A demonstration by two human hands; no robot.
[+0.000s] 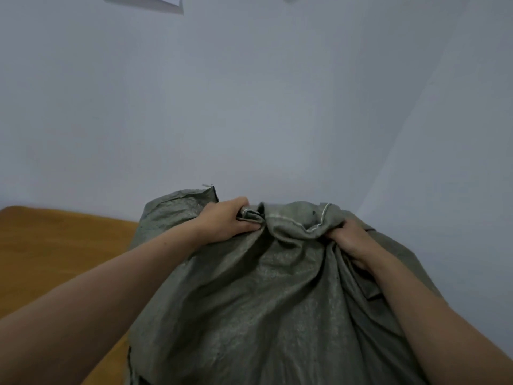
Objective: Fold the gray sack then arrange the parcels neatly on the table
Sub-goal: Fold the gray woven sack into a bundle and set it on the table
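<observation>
the gray sack (266,301) fills the near middle, hanging in folds, its bunched top edge gripped by the left hand (227,220) and the right hand (347,240), fingers curled into the cloth. left of it the wooden surface (55,245) runs to its far edge. beyond stands a pale wall (249,93), with a white paper (155,2) high up.

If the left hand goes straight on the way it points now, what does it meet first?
The left hand grips the gray sack, so it would push into the bunched fabric between it and the right hand first. Behind that stands the pale wall, probably; depth is unclear.
</observation>
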